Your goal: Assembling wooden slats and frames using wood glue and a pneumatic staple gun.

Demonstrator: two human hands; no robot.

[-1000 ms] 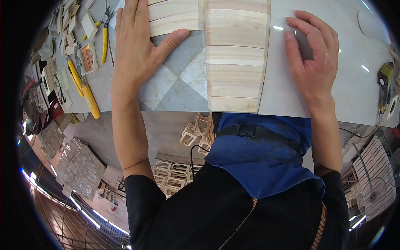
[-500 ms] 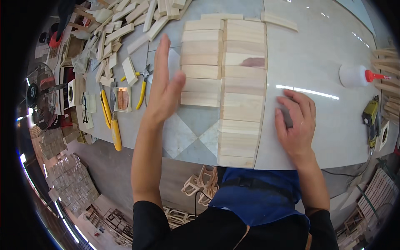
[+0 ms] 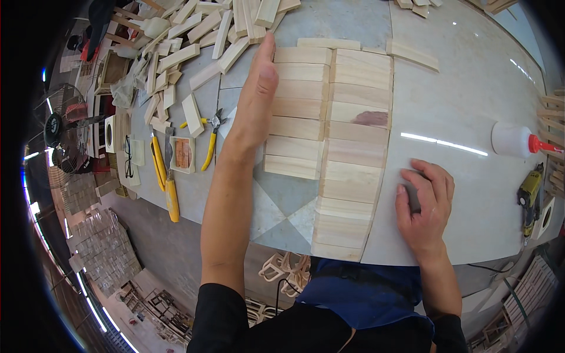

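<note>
- Blue apron (image 3: 365,297), one, at the near edge of the table (image 3: 465,206), which is grey and glossy on the right, patterned with diamonds on the left.
- One right hand (image 3: 426,203) rests on the tabletop, fingers loosely bent, thumb apart from them.
- Wooden strips lie in two columns side by side mid-table: about eleven in the right column (image 3: 353,170), seven in the left column (image 3: 297,109).
- One left hand (image 3: 253,100) stands on edge against the left column's outer side, fingers straight and together.
- To its left: one pair of pliers (image 3: 215,123), two more yellow handles (image 3: 171,200), one pair of glasses (image 3: 129,156).
- To the right: one power tool (image 3: 529,194), one white bottle (image 3: 511,140) with a red cap.
- One strip (image 3: 328,43) lies across the left column's far end; beyond, a loose pile (image 3: 203,29), too jumbled to count.
- Around the table: one fan (image 3: 56,126) and one stack of pale blocks (image 3: 106,244) on the floor.
</note>
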